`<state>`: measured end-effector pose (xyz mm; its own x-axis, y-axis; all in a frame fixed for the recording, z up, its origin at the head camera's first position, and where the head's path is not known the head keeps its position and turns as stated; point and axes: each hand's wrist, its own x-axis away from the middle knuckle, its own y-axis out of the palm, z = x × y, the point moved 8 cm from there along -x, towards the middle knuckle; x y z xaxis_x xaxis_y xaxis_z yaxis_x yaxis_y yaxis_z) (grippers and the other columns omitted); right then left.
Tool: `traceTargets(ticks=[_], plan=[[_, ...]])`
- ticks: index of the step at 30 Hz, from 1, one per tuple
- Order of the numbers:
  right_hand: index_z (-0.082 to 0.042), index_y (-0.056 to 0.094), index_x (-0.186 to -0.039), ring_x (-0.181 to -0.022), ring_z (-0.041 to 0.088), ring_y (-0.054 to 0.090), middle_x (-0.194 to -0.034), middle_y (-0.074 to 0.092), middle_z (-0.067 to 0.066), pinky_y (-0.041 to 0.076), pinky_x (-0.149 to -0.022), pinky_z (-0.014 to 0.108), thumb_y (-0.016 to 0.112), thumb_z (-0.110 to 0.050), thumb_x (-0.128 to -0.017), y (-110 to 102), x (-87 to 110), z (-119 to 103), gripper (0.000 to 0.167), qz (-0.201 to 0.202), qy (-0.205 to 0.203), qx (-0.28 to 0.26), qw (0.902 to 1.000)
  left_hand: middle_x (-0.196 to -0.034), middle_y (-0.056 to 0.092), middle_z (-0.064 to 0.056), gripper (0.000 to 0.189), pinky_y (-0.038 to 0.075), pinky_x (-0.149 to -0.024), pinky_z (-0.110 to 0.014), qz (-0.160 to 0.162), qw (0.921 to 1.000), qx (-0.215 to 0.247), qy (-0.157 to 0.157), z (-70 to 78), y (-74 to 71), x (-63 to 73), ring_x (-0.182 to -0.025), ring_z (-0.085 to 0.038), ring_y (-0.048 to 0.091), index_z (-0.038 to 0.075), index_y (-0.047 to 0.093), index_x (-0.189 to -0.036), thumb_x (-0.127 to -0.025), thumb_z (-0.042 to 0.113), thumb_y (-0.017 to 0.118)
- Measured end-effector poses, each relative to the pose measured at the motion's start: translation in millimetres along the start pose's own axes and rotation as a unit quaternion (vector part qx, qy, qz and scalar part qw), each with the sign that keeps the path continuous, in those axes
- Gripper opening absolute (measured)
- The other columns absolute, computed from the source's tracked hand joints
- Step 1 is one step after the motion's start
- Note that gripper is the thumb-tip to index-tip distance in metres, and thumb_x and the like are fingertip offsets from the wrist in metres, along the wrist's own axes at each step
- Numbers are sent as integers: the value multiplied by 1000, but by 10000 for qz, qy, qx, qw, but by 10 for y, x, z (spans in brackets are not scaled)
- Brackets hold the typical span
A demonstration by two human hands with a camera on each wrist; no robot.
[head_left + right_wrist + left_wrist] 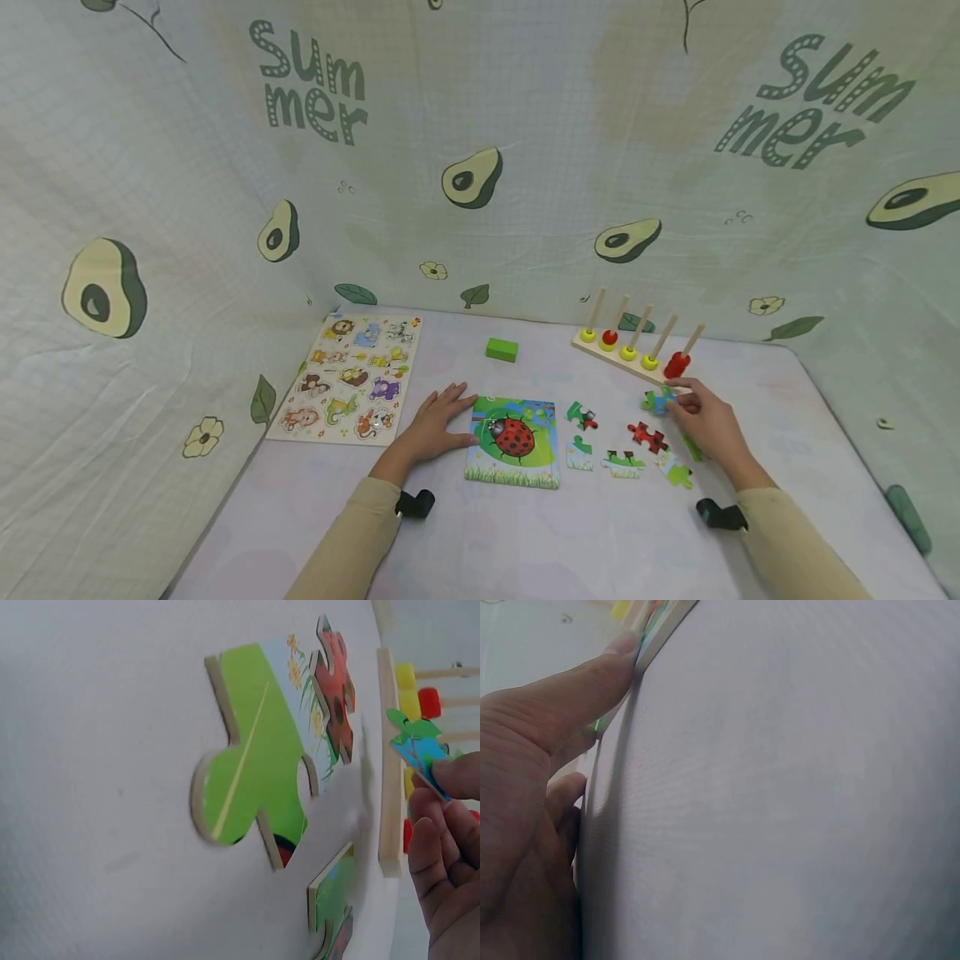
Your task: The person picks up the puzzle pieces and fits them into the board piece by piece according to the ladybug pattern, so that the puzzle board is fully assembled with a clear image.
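Observation:
My right hand (708,423) pinches a blue and green jigsaw puzzle piece (421,754) between thumb and fingers, close in front of the peg stand. Left of centre, my left hand (437,427) lies with spread fingers, its thumb and fingertips at the left edge of the square ladybug puzzle board (482,467). Loose pieces lie between the board and my right hand: a red one (648,437), a green and white one (677,471), a grassy one (624,464) and several others. Part of a green piece (255,742) is hidden by my right hand in the head view.
A wooden stand (628,362) with upright pegs carries yellow and red beads at the back right. A green block (502,349) lies behind the ladybug board. An animal peg puzzle board (341,396) lies at the left. Patterned cloth (525,275) hangs behind the table.

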<state>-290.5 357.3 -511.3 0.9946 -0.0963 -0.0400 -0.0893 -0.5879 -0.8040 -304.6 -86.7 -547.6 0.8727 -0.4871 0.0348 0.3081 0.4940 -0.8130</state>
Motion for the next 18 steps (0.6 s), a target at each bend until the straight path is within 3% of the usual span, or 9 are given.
traceTargets(ticks=[8,18], plan=[[-10,55,-143,-92,30,62,-104,68,16,55,-78,38,64,-19,-102,44,13,-199,44,-88,-191,-175,9996,-167,27,-7,78,3,-127,-48,-8,10000,9,12,14,-6,8,-156,-28,14,18,45,-155,-90,46,76],[-10,61,-134,-87,24,61,-102,67,11,54,-69,24,62,-20,-103,117,34,-413,33,-178,-426,-552,9974,-167,27,-8,78,4,-127,-49,18,10000,-1,17,11,-2,4,-156,-28,15,17,45,-155,-90,46,76]])
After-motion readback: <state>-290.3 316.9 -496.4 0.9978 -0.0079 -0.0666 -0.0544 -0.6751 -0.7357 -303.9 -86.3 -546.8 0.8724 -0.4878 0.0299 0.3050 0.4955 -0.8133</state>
